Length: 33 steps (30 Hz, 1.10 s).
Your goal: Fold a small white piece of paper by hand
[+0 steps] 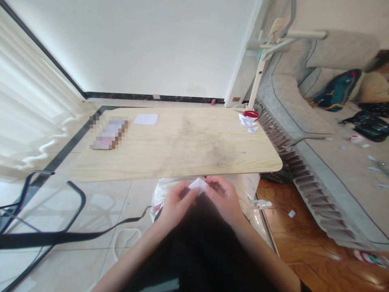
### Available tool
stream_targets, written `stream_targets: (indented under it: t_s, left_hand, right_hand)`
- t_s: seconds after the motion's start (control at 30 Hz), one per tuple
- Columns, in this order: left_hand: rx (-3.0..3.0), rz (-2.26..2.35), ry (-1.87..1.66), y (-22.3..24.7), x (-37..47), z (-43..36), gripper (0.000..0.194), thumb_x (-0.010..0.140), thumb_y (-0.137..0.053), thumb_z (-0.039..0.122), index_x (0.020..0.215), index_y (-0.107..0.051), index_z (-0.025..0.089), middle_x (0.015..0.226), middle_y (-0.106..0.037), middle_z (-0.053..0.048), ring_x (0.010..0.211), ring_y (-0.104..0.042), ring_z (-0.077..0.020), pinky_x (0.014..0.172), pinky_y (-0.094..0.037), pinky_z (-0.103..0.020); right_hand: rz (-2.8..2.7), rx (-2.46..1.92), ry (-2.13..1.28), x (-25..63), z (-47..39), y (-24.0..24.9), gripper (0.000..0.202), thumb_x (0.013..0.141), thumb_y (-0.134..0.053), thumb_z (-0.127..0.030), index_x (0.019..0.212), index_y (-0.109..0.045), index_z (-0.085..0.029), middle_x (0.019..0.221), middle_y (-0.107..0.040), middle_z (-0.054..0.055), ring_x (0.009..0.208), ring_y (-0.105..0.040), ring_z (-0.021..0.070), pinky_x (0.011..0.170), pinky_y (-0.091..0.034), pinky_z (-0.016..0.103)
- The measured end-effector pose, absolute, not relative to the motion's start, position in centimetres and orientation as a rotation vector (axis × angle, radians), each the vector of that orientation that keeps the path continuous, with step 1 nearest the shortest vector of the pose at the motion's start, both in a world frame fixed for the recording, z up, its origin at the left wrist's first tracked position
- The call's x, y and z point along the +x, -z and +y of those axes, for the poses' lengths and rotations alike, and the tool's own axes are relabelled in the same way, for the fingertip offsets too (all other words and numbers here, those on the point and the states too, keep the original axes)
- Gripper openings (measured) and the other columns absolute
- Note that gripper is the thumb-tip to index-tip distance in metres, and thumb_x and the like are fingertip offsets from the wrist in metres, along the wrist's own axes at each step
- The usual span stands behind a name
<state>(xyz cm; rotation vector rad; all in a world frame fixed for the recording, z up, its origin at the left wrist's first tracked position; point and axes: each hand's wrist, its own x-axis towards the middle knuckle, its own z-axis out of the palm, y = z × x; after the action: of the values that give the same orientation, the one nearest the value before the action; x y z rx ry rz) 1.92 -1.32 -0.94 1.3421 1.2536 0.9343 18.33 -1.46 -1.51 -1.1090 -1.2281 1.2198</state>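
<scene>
A small folded white paper point(199, 184) with a pointed top is held between both hands, just off the near edge of the wooden table point(182, 156). My left hand point(180, 199) pinches its left side, the thumb on its face. My right hand point(222, 196) grips its right side with thumb and fingers. On the table's far right corner lie red-handled scissors point(251, 114) over folded white paper pieces point(248, 123). A stack of white paper point(146, 119) lies at the far left, beside a blurred-out flat item point(110, 134).
A grey sofa point(349, 162) stands at the right, with a teal backpack point(337, 90) and a seated person point(375, 87). A black metal frame point(75, 207) and strap are at the left. A clear bottle point(263, 204) is below the table's right side.
</scene>
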Motion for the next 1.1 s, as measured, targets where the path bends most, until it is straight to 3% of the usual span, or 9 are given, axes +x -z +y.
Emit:
stream_targets:
  t_s: [0.2, 0.43, 0.63, 0.73, 0.8, 0.97, 1.1]
  left_hand:
    - [1.359, 1.211, -1.012, 1.0, 1.8, -1.4, 0.023, 0.087, -0.062, 0.037, 0.082, -0.07, 0.017, 0.058, -0.063, 0.001, 0.052, -0.058, -0.0124, 0.052, -0.046, -0.022]
    - [1.632, 1.335, -1.11, 1.6, 1.3, -1.6, 0.017, 0.083, -0.064, 0.024, 0.096, -0.075, 0.023, 0.077, -0.073, -0.002, 0.07, -0.066, -0.0175, 0.073, -0.052, -0.03]
    - [1.187, 1.121, -1.074, 1.6, 1.6, -1.5, 0.028, 0.086, -0.058, 0.027, 0.112, -0.065, 0.018, 0.074, -0.07, -0.001, 0.06, -0.064, -0.0156, 0.058, -0.052, -0.026]
    - [1.009, 0.993, -0.998, 1.5, 1.6, -1.2, 0.033, 0.094, -0.042, 0.037, 0.095, -0.066, 0.014, 0.059, -0.065, -0.002, 0.052, -0.06, -0.016, 0.048, -0.047, -0.026]
    - [1.03, 0.986, -0.904, 1.1, 1.6, -1.1, 0.037, 0.094, -0.043, 0.041, 0.079, -0.064, 0.014, 0.055, -0.063, -0.003, 0.049, -0.058, -0.0151, 0.046, -0.045, -0.025]
    - [1.135, 1.198, -0.898, 0.0, 1.9, -1.1, 0.028, 0.088, -0.054, 0.039, 0.077, -0.064, 0.016, 0.05, -0.059, 0.002, 0.046, -0.056, -0.0134, 0.046, -0.043, -0.022]
    - [1.274, 1.26, -0.88, 0.4, 2.0, -1.2, 0.029, 0.089, -0.055, 0.039, 0.078, -0.067, 0.015, 0.054, -0.062, 0.0, 0.051, -0.06, -0.0141, 0.049, -0.046, -0.022]
  right_hand:
    - [-1.367, -1.14, -1.055, 18.3, -1.9, 1.6, 0.015, 0.084, -0.065, -0.018, 0.098, -0.065, -0.023, 0.08, -0.067, 0.001, 0.072, -0.064, 0.016, 0.069, -0.053, 0.029]
    - [-1.516, -1.115, -0.813, 18.3, -2.2, 1.4, 0.014, 0.083, -0.062, -0.014, 0.093, -0.065, -0.024, 0.084, -0.07, 0.003, 0.077, -0.067, 0.019, 0.071, -0.056, 0.033]
    - [-1.659, -1.057, -0.583, 18.8, -1.9, 1.3, 0.024, 0.08, -0.06, -0.007, 0.094, -0.065, -0.026, 0.087, -0.072, 0.002, 0.085, -0.069, 0.0216, 0.079, -0.056, 0.037]
    - [-1.715, -1.032, -0.506, 18.9, -1.7, 1.5, 0.026, 0.08, -0.06, -0.005, 0.094, -0.065, -0.027, 0.089, -0.073, 0.003, 0.085, -0.069, 0.0214, 0.08, -0.055, 0.037]
    - [-1.758, -1.008, -0.499, 18.9, -1.6, 1.6, 0.026, 0.081, -0.059, -0.005, 0.094, -0.065, -0.026, 0.09, -0.072, 0.003, 0.086, -0.068, 0.0214, 0.083, -0.055, 0.038]
    - [-1.716, -1.04, -0.612, 19.0, -1.6, 1.0, 0.028, 0.083, -0.052, -0.004, 0.095, -0.066, -0.025, 0.095, -0.07, 0.005, 0.094, -0.066, 0.0223, 0.088, -0.053, 0.04]
    - [-1.674, -1.126, -0.74, 18.9, -1.7, 0.7, 0.026, 0.08, -0.061, -0.012, 0.103, -0.062, -0.024, 0.095, -0.067, 0.004, 0.085, -0.064, 0.0208, 0.079, -0.054, 0.036]
